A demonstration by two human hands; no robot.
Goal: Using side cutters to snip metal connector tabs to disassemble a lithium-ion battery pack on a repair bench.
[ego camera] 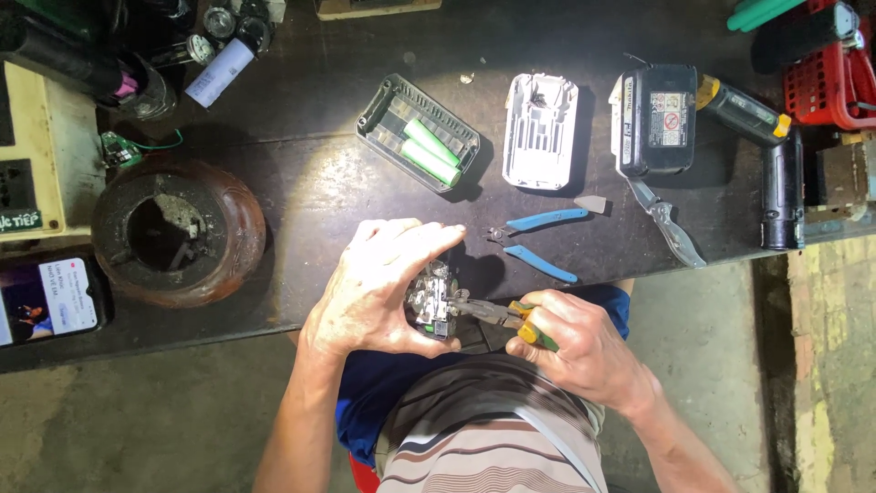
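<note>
Striped shirt (497,438) and blue shorts (374,397) fill the bottom of the view, closest to the lens. Just above them, at the near edge of the dark table (310,183), the left hand (379,292) cups a small cell pack (432,299) of metal and green parts, its fingers (420,239) curled over the top and the thumb under it, clamped on the pack. The right hand (584,342) is closed round the yellow-and-green handles of pliers (497,315), whose tip touches the right side of the pack.

Just beyond the hands lie blue-handled cutters (538,239), handles spread. Farther back sits a grey tray (418,133) holding two green cells (429,151), and beside it a white case half (540,131), hollow side up. To the right of that stands a black battery pack (657,119), with a folding knife (666,224) below it and a black cylinder (783,187) further right. A red basket (826,73) sits in the far right corner.

On the left, a round brown pot (178,228) sits near a lit phone (50,299) and a cream box (41,151). A white cylinder (221,71) lies at the far left.
</note>
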